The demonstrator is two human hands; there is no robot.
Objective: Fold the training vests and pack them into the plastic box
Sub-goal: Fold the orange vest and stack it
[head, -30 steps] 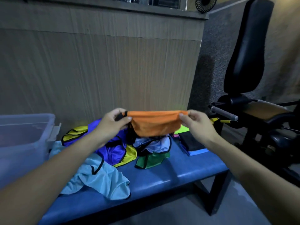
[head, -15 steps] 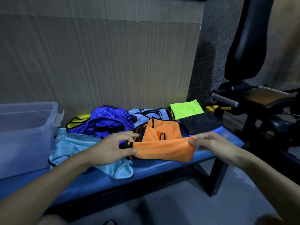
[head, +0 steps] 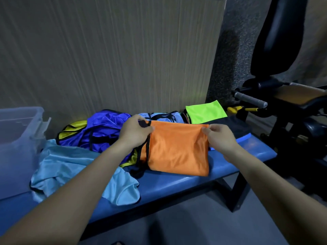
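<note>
Head view: nearest, the light-blue vest (head: pixel 70 167) sprawls loose on the blue bench (head: pixel 177 184). Just beyond it, left hand (head: pixel 135 132) and right hand (head: pixel 218 137) each pinch a top corner of the folded orange vest (head: pixel 177 149); slippery fabric could slide and unfold if either pinch loosens. Behind, purple vest (head: pixel 104 128) clutters the route left to the plastic box (head: pixel 21 138).

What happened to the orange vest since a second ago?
The orange vest came down from the air onto the blue bench and now lies there folded flat. The left hand and right hand still pinch its far corners. The pile of other vests and the plastic box stayed put.
</note>
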